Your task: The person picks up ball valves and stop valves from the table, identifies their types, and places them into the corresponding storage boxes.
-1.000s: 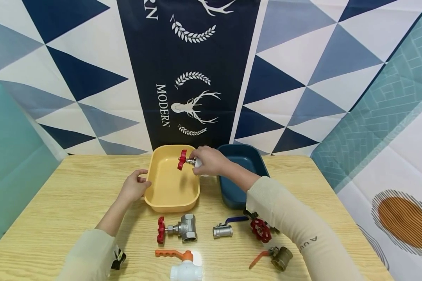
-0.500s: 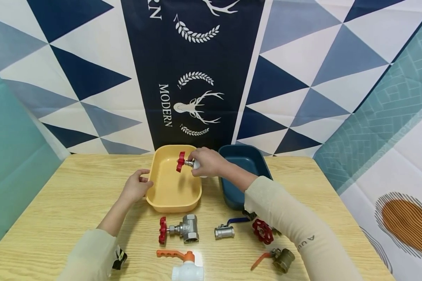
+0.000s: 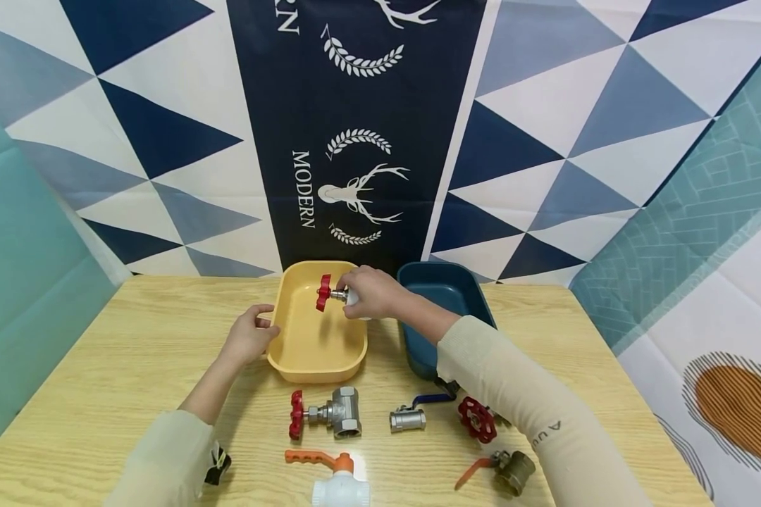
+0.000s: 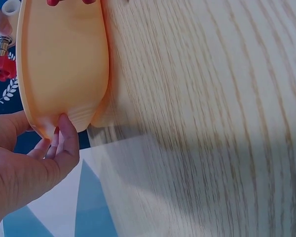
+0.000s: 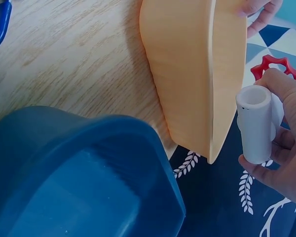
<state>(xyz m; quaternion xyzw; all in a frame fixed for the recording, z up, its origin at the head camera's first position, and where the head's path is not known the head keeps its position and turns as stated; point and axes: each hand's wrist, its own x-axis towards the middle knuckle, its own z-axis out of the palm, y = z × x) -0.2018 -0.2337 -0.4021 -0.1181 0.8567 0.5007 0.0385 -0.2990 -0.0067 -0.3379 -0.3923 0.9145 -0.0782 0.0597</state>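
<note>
Patterned sheets [image 3: 355,105] around a wood-grain table [image 3: 158,338] suggest a staged setting.

The held valve [image 5: 255,129] is white, its handwheel [image 3: 323,293] red. One tray [image 3: 317,345] is yellow, the other tray [image 3: 440,299] blue, the backdrop [image 3: 165,137] blue-and-white triangle-patterned.

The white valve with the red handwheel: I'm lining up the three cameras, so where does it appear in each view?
Head: near the centre, the white valve is in the right hand, overlapping the right part of the yellow tray.
Left wrist: top-left corner, partly visible, its red handwheel lowest.
Right wrist: right side, its white body below the handwheel.
Shared landmark: the yellow tray, its rim held by the left hand.
</note>
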